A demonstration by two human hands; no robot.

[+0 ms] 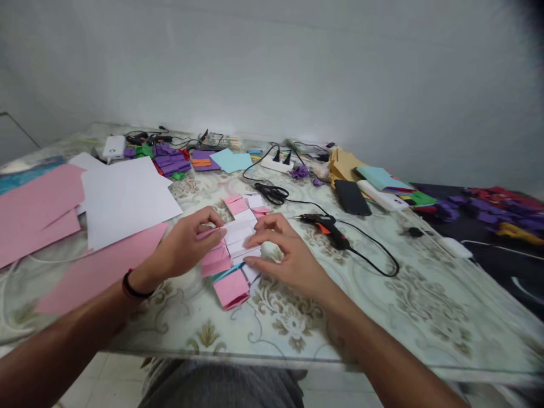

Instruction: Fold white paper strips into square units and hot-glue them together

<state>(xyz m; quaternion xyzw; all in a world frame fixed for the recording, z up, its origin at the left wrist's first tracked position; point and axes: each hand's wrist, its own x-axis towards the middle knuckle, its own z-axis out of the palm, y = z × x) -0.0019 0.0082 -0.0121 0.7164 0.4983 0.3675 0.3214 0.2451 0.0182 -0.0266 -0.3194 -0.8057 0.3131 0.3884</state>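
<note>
Several folded pink and white paper pieces lie close together at the middle of the table, with a pink folded piece (232, 288) nearest the front edge and a thin blue strip beside it. My left hand (189, 243) pinches a small pink paper piece between thumb and fingers, at the left side of the group. On the right side, my right hand (283, 252) has its fingers apart over the white folded pieces (239, 233), its fingertips at their edge.
A glue gun (334, 231) with its cable and black scissors (272, 193) lie right of the papers. White sheets (127, 198) and pink sheets (38, 209) cover the left. Behind are a power strip (276, 164) and purple pieces; a phone (352, 197) lies at right.
</note>
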